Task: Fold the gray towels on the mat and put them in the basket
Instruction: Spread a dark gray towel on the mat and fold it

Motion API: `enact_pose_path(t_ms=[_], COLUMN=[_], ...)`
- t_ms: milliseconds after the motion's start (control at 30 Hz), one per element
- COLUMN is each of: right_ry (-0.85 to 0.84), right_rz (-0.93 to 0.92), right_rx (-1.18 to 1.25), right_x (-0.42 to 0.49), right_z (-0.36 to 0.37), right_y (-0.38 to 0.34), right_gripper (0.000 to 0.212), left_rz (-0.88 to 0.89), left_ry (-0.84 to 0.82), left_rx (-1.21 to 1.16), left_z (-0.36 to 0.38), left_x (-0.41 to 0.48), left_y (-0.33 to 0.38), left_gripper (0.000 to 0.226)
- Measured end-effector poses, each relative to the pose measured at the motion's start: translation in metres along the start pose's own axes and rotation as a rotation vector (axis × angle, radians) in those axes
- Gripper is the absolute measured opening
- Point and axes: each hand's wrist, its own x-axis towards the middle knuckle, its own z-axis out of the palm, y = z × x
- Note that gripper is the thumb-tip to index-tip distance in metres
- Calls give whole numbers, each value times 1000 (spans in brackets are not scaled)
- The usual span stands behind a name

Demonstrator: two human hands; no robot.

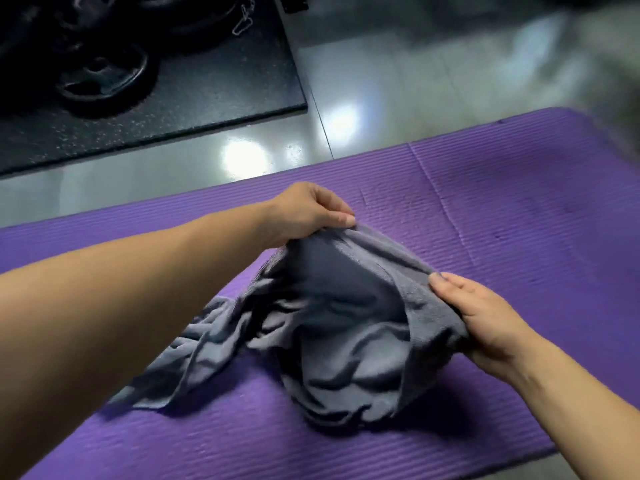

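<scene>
While the left grip [304, 214] pinches the far hem of the gray towel [346, 334] and the right grip [485, 317] pinches its right edge, most of the cloth sags crumpled onto the purple mat [519, 209]. Neither pinch seems to sit on a corner, so the fold could come out skewed, or the hem could slip free. No basket is in view.

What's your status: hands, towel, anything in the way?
Left hand and right hand both pinch gray towel by its top edge. Towel crumpled, unfolded, lower part on purple mat. Basket not in view.
</scene>
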Motion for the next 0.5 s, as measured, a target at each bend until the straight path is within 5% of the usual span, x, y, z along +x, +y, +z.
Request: enact_pose_path(t_ms=[133,267,367,433,500], right_ry=[125,253,424,491,506], right_rz=[-157,-54,-102,-156,-193], right_rx=[77,-571,-787,-748,-705], right_x=[14,43,48,46,43], right_z=[-21,-44,-49,-45,-46], right_y=[-8,22,34,38,44], right_gripper=[33,10,19,20,17], left_rz=[138,158,19,-28,64], left_ry=[330,513,646,558,377], left_rx=[-247,-249,168,564,716], left_z=[32,49,57,70,94], left_x=[40,81,98,93,78], left_y=[23,42,35,17,1], left_gripper=[13,35,35,44,43])
